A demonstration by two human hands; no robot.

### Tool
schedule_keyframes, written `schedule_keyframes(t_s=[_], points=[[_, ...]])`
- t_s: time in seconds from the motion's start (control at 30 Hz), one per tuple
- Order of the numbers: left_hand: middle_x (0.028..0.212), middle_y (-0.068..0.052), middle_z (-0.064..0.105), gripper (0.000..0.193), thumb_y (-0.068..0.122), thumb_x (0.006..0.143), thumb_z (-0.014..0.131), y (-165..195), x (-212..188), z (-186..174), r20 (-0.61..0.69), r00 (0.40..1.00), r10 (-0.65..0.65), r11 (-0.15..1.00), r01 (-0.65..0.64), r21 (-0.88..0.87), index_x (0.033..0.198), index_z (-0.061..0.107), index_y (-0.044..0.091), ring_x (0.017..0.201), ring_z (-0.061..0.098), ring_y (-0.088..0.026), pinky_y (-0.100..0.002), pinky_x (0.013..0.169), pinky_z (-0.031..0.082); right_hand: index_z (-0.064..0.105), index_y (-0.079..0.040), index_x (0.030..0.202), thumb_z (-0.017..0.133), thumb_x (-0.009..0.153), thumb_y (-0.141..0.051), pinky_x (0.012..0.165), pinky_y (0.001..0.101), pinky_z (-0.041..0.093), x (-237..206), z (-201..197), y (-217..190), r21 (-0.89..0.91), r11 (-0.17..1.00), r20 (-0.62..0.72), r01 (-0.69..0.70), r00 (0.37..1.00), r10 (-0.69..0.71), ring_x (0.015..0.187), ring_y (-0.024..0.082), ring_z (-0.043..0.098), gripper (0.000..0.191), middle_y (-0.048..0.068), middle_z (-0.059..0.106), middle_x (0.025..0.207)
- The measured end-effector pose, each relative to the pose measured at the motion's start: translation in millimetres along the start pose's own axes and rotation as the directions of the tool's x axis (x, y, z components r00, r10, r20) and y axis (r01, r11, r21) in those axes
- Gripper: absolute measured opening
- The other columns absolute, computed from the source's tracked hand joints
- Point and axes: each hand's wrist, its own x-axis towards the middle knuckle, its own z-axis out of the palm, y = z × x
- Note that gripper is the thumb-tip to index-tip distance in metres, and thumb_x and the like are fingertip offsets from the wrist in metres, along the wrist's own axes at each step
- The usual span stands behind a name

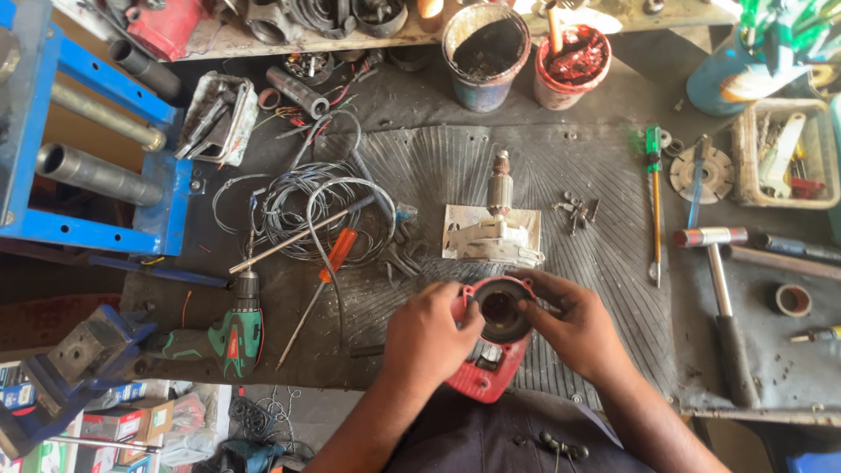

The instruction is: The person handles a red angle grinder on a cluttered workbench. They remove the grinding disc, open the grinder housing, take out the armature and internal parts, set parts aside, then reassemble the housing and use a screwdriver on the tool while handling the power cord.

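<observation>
two hands, the left hand [427, 331] and right hand [574, 326], are closed around a red plastic power-tool housing [491, 346], steadied upright at the near edge of the dark rubber-matted bench [613, 254] so its round opening is faced upward.

bright daylight, glare top right, sharp.

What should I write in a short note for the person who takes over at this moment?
Left hand and right hand both grip the red motor housing at the bench's near edge, open round end up. The armature lies out on the mat, behind a pale part. Loose screws lie to its right, hammer further right, green drill to the left. Housing is open and stripped; reassembly not done.
</observation>
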Motion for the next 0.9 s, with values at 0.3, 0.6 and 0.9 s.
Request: schedule_keyframes(t_s=[0.3, 0.6, 0.9], points=[[0.093, -0.01, 0.077, 0.033, 0.03, 0.082, 0.072, 3.0, 11.1, -13.6, 0.043, 0.996, 0.075, 0.996, -0.073, -0.05, 0.109, 0.073, 0.011, 0.083, 0.075, -0.031, -0.043, 0.073, 0.057, 0.065, 0.001, 0.134, 0.063, 0.091, -0.007, 0.1, 0.0342, 0.056, 0.5, -5.5, -4.4, -0.086, 0.996, 0.048, 0.006, 0.999, -0.002, 0.115, 0.017, 0.07, 0.044, 0.013, 0.076, 0.123], [0.094, -0.008, 0.076, 0.02, 0.026, 0.086, 0.075, 8.3, 27.0, -7.3, 0.066, 0.988, 0.137, 0.984, -0.129, -0.12, 0.098, 0.075, 0.011, 0.083, 0.076, -0.028, -0.039, 0.07, 0.058, 0.068, -0.004, 0.128, 0.065, 0.086, -0.005, 0.093, 0.0352, 0.061, -0.6, 0.4, -21.0, -0.166, 0.984, -0.024, -0.058, 0.998, 0.054, 0.115, 0.015, 0.07, 0.043, 0.009, 0.076, 0.121], [0.103, -0.006, 0.079, 0.052, 0.025, 0.081, 0.074, -2.7, 18.8, -25.1, 0.169, 0.985, 0.035, 0.967, 0.009, -0.254, 0.129, 0.062, 0.01, 0.093, 0.079, -0.018, -0.032, 0.079, 0.061, 0.066, -0.001, 0.125, 0.068, 0.087, -0.008, 0.095, 0.0361, 0.06, 0.9, 4.3, -15.8, -0.148, 0.989, -0.03, 0.02, 0.999, -0.025, 0.111, 0.018, 0.071, 0.039, 0.01, 0.075, 0.117]])
